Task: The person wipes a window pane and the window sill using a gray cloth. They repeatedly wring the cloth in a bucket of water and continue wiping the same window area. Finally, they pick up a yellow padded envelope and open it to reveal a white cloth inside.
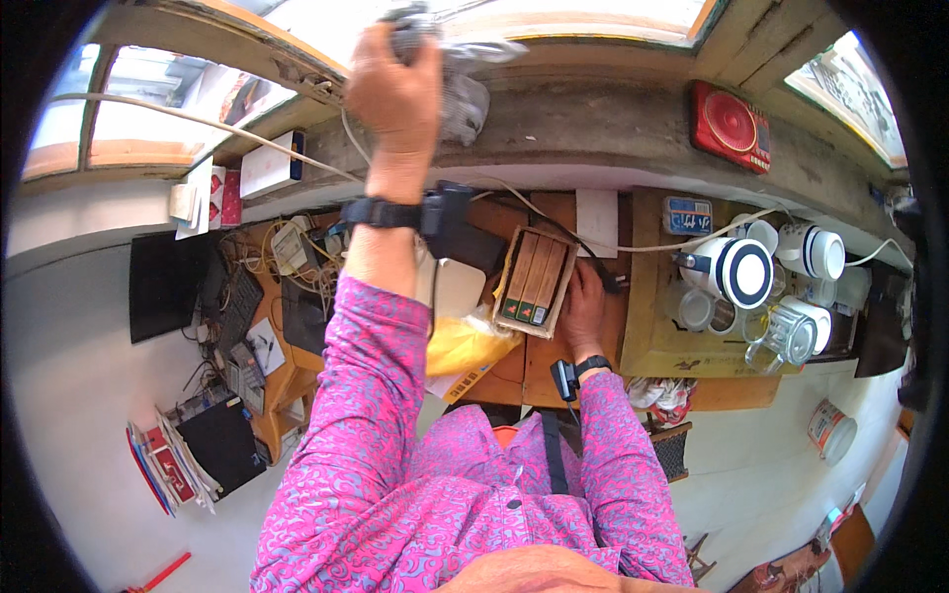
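Observation:
My left hand (pixel 397 96) is raised at the window, its fingers closed around a dark grey bundle (pixel 409 33) that is blurred. Just right of it, a grey plastic bag (pixel 463 107) lies on the window ledge. On the wooden desk, my right hand (pixel 584 307) rests against the right side of an open cardboard box (pixel 547 326), which is tilted and holds several long brown packs (pixel 535 270). Most of the right fingers lie beside the box wall. A yellow plastic bag (pixel 467 348) touches the box's lower left. Both wrists wear black straps with small devices.
A red radio (pixel 730 126) sits on the ledge. Kettles, glass mugs and a blue-labelled box (pixel 687 216) stand on a tray-like board (pixel 645 348) at the right. Cables cross the desk's back. A monitor (pixel 170 285), keyboard (pixel 239 307) and papers are at the left.

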Demonstrator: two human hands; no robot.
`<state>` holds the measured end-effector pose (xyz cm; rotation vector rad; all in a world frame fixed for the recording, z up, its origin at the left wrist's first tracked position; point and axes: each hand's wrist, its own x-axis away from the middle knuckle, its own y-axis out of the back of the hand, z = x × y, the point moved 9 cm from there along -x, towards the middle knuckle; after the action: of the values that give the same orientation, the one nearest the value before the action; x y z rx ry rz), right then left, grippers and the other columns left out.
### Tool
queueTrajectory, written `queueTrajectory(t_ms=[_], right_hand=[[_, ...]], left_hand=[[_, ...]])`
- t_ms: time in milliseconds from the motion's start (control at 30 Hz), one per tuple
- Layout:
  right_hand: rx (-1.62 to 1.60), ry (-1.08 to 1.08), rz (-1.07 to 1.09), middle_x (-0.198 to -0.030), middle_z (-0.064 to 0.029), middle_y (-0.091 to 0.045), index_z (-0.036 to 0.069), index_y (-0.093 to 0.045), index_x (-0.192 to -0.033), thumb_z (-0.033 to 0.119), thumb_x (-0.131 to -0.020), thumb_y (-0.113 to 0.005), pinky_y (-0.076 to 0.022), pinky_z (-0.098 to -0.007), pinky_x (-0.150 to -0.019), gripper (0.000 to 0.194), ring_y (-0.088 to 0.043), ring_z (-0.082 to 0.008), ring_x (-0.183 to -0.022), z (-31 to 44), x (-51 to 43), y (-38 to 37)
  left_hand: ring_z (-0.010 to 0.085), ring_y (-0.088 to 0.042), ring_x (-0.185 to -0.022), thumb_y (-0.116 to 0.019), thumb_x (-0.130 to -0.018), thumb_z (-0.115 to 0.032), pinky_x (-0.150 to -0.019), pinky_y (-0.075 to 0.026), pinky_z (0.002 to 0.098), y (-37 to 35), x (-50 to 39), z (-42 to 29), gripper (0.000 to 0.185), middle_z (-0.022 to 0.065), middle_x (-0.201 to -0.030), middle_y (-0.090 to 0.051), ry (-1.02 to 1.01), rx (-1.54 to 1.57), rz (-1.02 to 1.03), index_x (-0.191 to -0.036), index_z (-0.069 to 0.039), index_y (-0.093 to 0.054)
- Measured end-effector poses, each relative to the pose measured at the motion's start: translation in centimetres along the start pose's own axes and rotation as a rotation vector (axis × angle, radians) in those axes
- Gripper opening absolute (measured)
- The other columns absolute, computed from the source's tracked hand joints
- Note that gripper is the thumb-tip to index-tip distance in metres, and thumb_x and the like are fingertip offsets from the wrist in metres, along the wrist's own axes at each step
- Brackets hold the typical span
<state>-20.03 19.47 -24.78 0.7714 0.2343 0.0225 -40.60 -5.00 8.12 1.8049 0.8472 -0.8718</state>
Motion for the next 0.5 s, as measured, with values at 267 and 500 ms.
queueTrajectory(t_ms=[267, 500], right_hand=[[0.046, -0.024, 0.005, -0.138, -0.0162, -0.049, 0.004, -0.052, -0.135, -0.004, -0.079, -0.057, -0.0389, -0.0458, -0.107, 0.057, -0.046, -0.0377, -0.127, 0.2, -0.2, 0.2], [0.034, 0.016, -0.017, -0.138, -0.0163, -0.050, 0.003, -0.053, -0.132, -0.006, -0.080, -0.054, -0.0389, -0.0454, -0.107, 0.052, -0.046, -0.0378, -0.127, 0.6, -0.1, 0.4]], left_hand=[[0.0122, -0.063, -0.079, -0.074, -0.087, -0.012, -0.074, -0.052, 0.0280, 2.6, -0.1, 6.7, 0.020, 0.0039, -0.093, -0.067, 0.415, 0.624, -0.076, -0.098, -0.002, -0.060], [0.0103, -0.063, -0.093, -0.070, -0.092, -0.014, -0.082, -0.050, 0.0260, 3.5, 5.6, 6.2, 0.020, 0.0000, -0.104, -0.067, 0.994, 1.213, -0.089, -0.111, -0.008, -0.065]])
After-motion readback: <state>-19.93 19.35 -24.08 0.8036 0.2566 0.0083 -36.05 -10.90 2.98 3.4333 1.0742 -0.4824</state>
